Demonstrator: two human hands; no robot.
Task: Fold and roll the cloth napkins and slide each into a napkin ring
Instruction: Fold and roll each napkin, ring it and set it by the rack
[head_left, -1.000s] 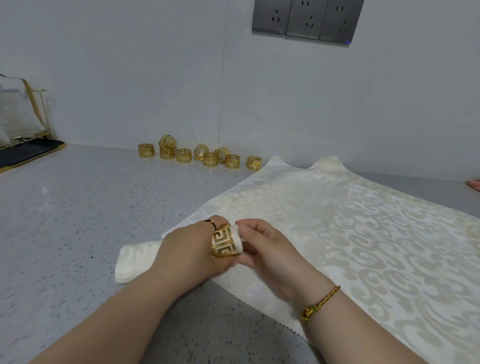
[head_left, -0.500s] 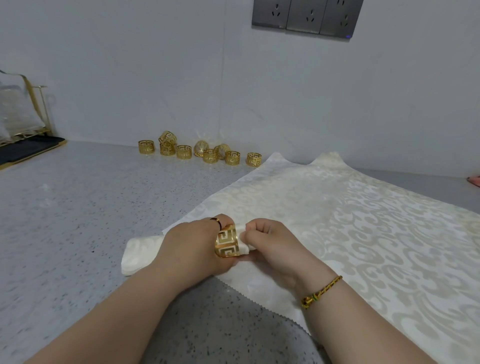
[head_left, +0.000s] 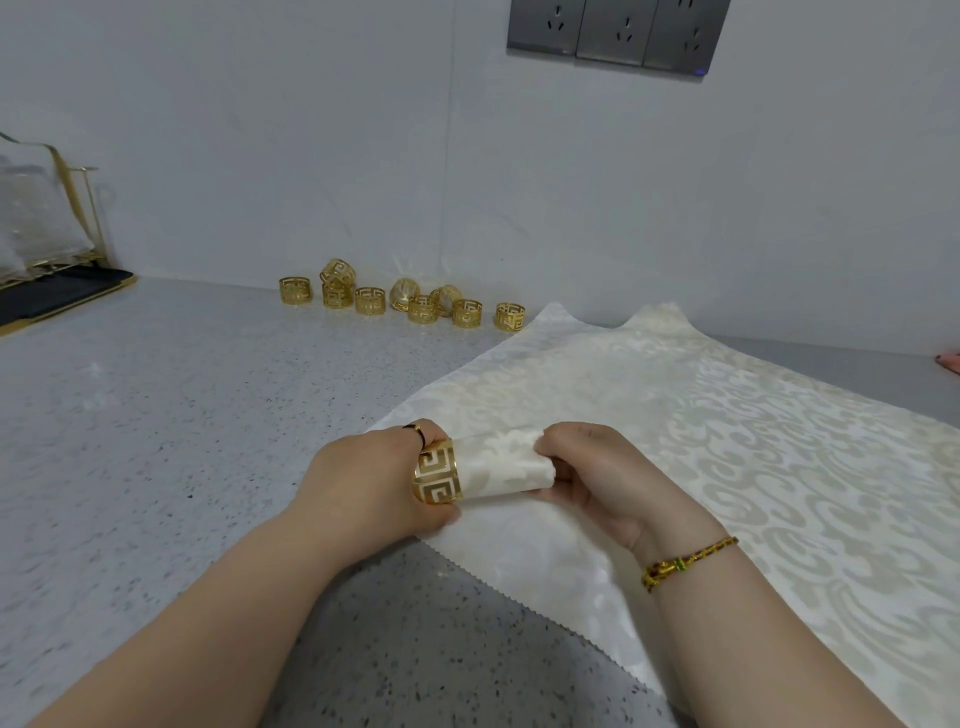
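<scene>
A rolled cream patterned napkin passes through a gold cut-out napkin ring. My left hand grips the ring and hides the roll's left part. My right hand pinches the roll's right end, which sticks out of the ring. Both hands hover just above the near corner of a large cream patterned cloth spread flat on the grey speckled counter.
Several loose gold napkin rings stand in a cluster by the back wall. A gold-framed rack on a black tray sits at the far left. Wall sockets are above. Something pink shows at the right edge.
The roll has come further through the ring toward the right, showing much more cloth between my hands. The tail that lay left of my left hand is out of sight.
</scene>
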